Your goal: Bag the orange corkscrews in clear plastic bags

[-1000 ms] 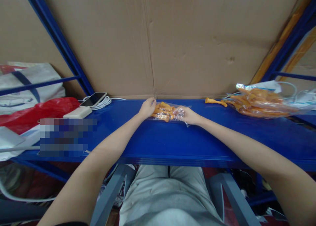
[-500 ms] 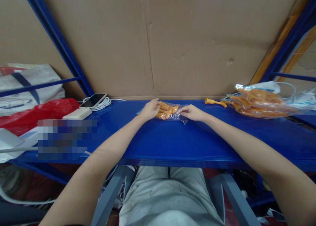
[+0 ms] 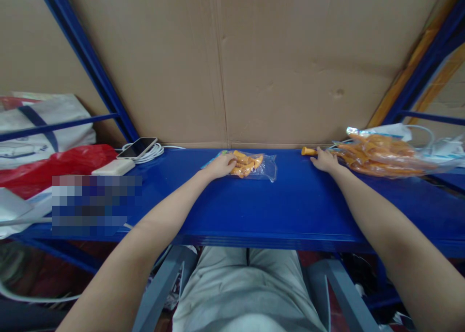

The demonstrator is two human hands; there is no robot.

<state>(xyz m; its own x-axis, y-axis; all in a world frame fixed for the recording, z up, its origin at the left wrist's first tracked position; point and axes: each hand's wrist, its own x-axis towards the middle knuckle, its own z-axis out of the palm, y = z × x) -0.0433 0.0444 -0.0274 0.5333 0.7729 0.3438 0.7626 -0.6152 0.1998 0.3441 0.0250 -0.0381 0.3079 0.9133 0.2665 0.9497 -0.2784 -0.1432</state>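
Note:
On the blue shelf lies a clear plastic bag (image 3: pixel 269 167) holding several orange plastic pieces (image 3: pixel 250 163), with a blue printed part at its left end. My left hand (image 3: pixel 221 165) covers that end, its fingers curled over the bag and touching the contents. Farther right, my right hand (image 3: pixel 326 160) has its thumb and fingers around a single loose orange plastic piece (image 3: pixel 308 151). The flared end of this piece sticks out to the left; its curved shaft is mostly hidden under the fingers.
A larger clear bag of orange pieces (image 3: pixel 385 153) lies just right of my right hand. At left are a phone (image 3: pixel 138 148) on a coiled white cable (image 3: pixel 152 153), a white block (image 3: pixel 114 167) and a red plastic bag (image 3: pixel 80 160). Cardboard (image 3: pixel 269 70) closes the back.
My right hand has let go of the small bag's right end and moved right to the loose orange piece. My left hand stays on the small bag.

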